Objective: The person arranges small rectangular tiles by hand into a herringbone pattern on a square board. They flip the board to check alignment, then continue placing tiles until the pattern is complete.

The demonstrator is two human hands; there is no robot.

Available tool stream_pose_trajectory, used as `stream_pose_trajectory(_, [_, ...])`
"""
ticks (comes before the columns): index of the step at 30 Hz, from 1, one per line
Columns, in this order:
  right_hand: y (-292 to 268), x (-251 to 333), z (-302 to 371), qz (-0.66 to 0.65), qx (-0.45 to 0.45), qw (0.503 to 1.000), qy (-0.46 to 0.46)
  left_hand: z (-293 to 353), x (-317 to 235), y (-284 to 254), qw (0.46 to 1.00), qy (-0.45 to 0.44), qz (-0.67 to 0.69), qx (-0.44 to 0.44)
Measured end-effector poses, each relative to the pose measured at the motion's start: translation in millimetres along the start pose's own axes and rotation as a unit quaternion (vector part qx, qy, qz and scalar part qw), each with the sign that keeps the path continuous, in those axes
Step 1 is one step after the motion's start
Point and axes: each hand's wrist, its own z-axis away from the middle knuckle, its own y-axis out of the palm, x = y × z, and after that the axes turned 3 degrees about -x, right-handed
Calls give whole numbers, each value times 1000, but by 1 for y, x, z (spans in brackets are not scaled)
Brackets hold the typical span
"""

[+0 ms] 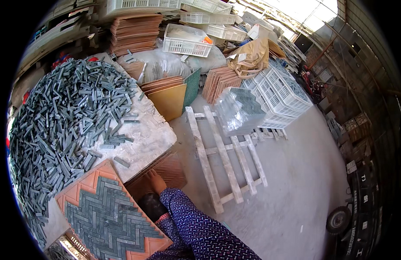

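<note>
My right hand (156,182), bare below a purple patterned sleeve, reaches to a reddish-brown grooved board (171,171) low beside the table. Its fingers bend over the board's edge; the thumb is hidden. Just below is a dark rounded shape (153,207) with a pink band, apparently my left hand in a dark glove; its fingers do not show. Next to both, an orange-red template board (106,170) lies tilted at the table's near edge. Grey-green strip tiles (107,216) fill most of it in a herringbone pattern with a zigzag border.
Loose strip tiles (75,117) are heaped across the pale table (155,125). To the right stand a wooden pallet (218,156), a wrapped tile stack (239,112) and white crates (280,93). Farther back is a stack of reddish boards (135,32). A vehicle wheel (338,219) shows at right.
</note>
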Motion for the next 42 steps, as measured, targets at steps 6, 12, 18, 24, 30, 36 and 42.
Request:
stream_pose_trajectory(6, [-31, 17, 4, 55, 15, 998, 6, 11, 4, -2, 997, -55, 46, -14])
stream_pose_trajectory(12, [-50, 27, 21, 170, -10, 985, 24, 17, -2, -12, 997, -45, 46, -48])
stream_pose_trajectory(18, [-43, 9, 30, 173, 147, 974, 3, 7, -40, -33, 976, 107, -185, -40])
stream_pose_trajectory(24, [-87, 34, 21, 143, 224, 960, 88, 9, 14, -67, 946, -214, 217, -113])
stream_pose_trajectory(30, [-164, -19, 76, 142, 223, 961, 76, 6, -4, -83, 947, -230, 176, -140])
stream_pose_trajectory(36, [-256, -14, 200, -134, 60, 964, 222, 3, 3, -94, 939, -252, 218, -91])
stream_pose_trajectory(42, [-327, 43, 243, -394, -118, 857, 310, 16, 20, -96, 938, -224, 242, -106])
